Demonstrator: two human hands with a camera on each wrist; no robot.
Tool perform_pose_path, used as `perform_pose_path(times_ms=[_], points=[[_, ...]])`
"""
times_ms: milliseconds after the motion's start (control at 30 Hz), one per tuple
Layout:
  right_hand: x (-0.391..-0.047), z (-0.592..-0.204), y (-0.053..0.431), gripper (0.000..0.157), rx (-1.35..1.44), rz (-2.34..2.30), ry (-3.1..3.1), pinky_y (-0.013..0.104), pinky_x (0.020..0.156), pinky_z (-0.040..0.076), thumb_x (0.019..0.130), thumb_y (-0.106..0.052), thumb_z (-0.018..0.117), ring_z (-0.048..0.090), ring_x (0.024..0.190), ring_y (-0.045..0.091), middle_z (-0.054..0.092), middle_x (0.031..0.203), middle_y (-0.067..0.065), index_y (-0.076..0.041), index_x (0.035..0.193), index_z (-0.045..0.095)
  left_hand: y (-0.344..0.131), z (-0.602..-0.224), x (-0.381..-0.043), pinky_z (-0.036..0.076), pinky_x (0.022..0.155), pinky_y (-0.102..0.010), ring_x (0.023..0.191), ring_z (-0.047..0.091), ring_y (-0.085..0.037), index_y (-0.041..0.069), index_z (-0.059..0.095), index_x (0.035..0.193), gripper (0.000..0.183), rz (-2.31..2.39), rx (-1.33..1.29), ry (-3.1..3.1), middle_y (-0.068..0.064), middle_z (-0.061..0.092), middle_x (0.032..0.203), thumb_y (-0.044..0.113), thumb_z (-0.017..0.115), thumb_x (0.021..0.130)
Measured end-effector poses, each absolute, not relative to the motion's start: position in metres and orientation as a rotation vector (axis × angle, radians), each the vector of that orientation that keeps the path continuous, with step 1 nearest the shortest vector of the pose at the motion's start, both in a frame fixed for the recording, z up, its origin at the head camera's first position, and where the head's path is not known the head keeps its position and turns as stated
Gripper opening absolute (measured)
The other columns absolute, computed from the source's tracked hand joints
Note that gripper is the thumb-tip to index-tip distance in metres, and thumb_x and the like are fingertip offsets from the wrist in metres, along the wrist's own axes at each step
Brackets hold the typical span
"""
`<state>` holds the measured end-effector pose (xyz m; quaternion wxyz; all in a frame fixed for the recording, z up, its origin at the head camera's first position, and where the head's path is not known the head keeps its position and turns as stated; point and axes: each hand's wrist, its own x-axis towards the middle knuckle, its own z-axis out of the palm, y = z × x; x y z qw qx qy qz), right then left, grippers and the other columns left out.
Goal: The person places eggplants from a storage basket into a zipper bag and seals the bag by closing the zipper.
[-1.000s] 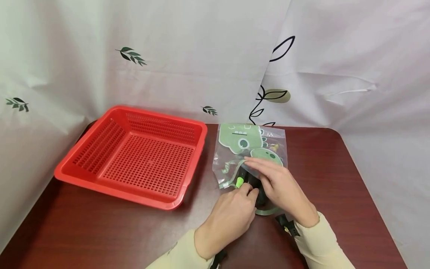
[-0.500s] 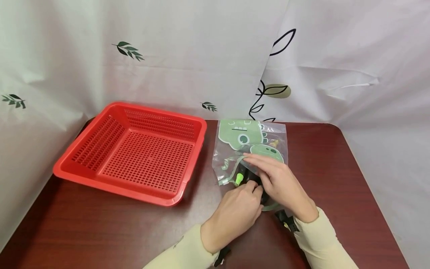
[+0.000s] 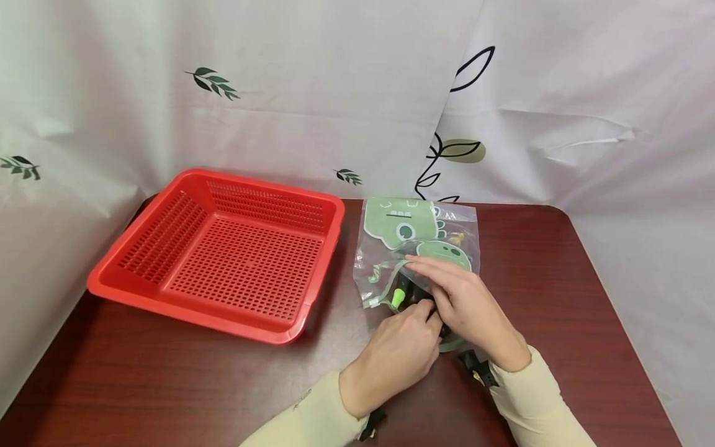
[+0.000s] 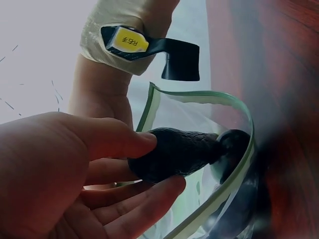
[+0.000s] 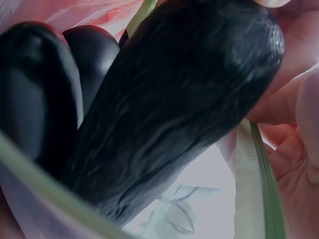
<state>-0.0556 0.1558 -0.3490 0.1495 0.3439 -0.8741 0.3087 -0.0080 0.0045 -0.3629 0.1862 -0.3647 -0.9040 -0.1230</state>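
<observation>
A dark, wrinkled eggplant (image 4: pixel 174 154) is pinched between the thumb and fingers of my left hand (image 3: pixel 396 354) at the mouth of a clear zip bag (image 3: pixel 371 273) with a green dinosaur print. The same eggplant (image 5: pixel 174 104) fills much of the right wrist view, slanting across the bag's mouth. More glossy dark eggplants (image 5: pixel 35 94) lie in the bag beside it. A bright green stem (image 3: pixel 398 298) shows at the opening. My right hand (image 3: pixel 466 301) rests over the bag's upper edge with its fingers straight; its thumb points down and is partly hidden.
A red perforated plastic basket (image 3: pixel 246 267) stands to the left of the bag on the dark wood table (image 3: pixel 184 385). White patterned cloth (image 3: pixel 279 112) hangs behind and at both sides. A black wrist mount (image 3: pixel 477 366) sits under the right wrist.
My left hand has shifted slightly right and deeper toward the bag's opening, covering more of the dark eggplant. The right hand stays nearly in place, and the head view has tilted a little.
</observation>
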Motion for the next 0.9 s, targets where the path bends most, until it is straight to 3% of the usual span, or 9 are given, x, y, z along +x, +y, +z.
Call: perform_pose_path(times_ms=[400,667,900], points=[[-0.057,-0.349,0.155,0.044,0.995,0.903,-2.505,0.021,0.099,0.034,0.086,0.002,0.047,0.050,0.119,0.011,0.054,0.129,-0.007,-0.017,0.123,0.061,0.010,-0.368,-0.013,0.044,0.051,-0.021,0.063,0.051,-0.010,0.015,0.066,0.086,0.009,-0.268,-1.037,-2.508,0.002,0.050,0.078,0.011,0.063,0.079],[-0.055,-0.350,0.157,0.044,0.973,0.901,-2.512,0.021,0.098,0.035,0.086,0.002,0.047,0.051,0.118,0.010,0.055,0.128,-0.008,-0.018,0.123,0.061,0.016,-0.378,-0.014,0.044,0.052,-0.018,0.064,0.052,-0.008,0.014,0.066,0.081,0.003,-0.341,-1.006,-2.491,0.003,0.052,0.077,0.015,0.068,0.078],[-0.056,-0.348,0.157,0.044,0.968,0.924,-2.503,0.021,0.096,0.036,0.085,0.002,0.046,0.053,0.116,0.010,0.057,0.126,-0.007,-0.017,0.122,0.062,0.020,-0.384,-0.016,0.046,0.051,-0.019,0.064,0.053,-0.008,0.014,0.067,0.082,0.010,-0.341,-0.967,-2.487,0.003,0.053,0.077,0.023,0.068,0.078]])
